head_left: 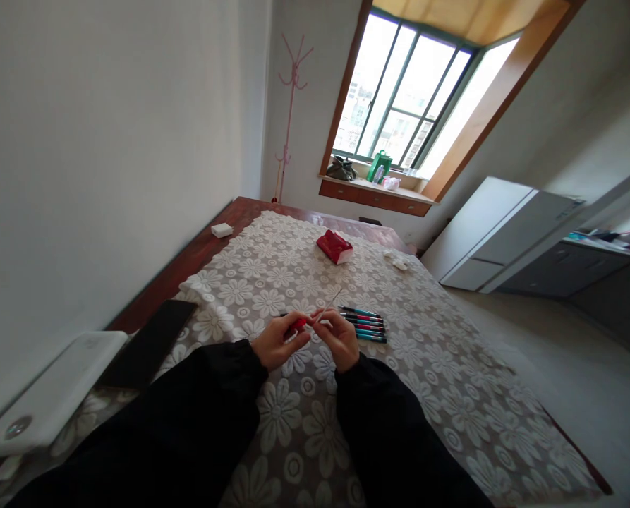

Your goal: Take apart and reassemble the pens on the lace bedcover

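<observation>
Left hand [277,342] gripping one red pen [297,326], right hand [340,337] (thin refill), five pens [365,323] beside.

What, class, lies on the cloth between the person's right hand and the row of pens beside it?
Nothing visible does. The right hand, pinching a thin refill, sits just left of the row of pens, with only bare flowered tablecloth between. The left hand holds a red pen.

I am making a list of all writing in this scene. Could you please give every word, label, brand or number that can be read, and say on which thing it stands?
No text can be read.
Pens lying on the flowered tablecloth: any print is too small.
Red pen in the left hand: no print can be made out.
Red packet: no legible label.
Green bag on the window sill: blurred.
White device at the table's left edge: marking too faint.
</observation>
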